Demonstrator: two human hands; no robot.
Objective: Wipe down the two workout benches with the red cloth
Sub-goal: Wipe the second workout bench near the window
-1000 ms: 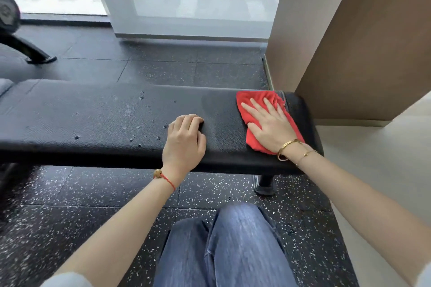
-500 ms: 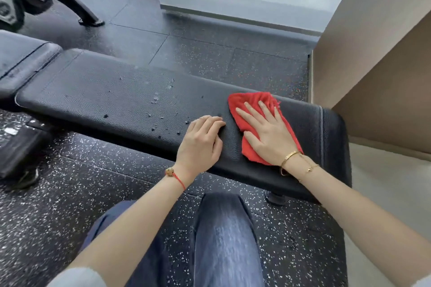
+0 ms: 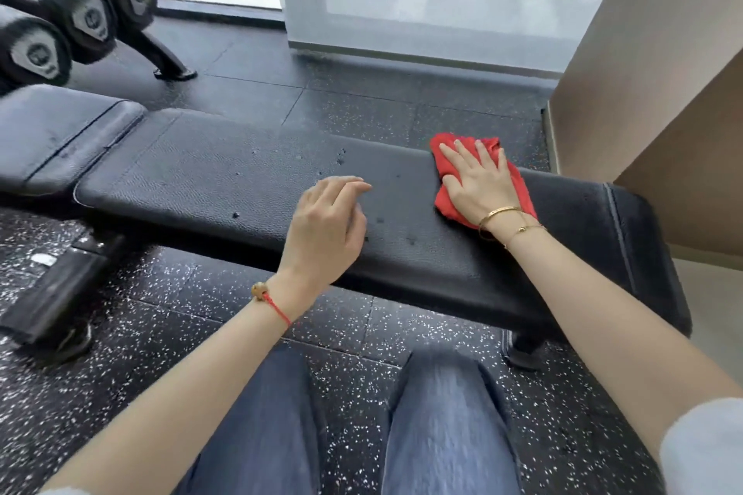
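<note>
Pebbled black bench (image 3: 241,189), soft cloth (image 3: 446,173)

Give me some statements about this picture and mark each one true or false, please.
1. The right hand presses flat on the red cloth. True.
2. The cloth lies on the floor. False: it lies on the bench.
3. The left hand holds a spray bottle. False: it holds nothing.
4. Water drops remain on the bench left of the cloth. True.
5. Dumbbells sit at upper left. True.
</note>
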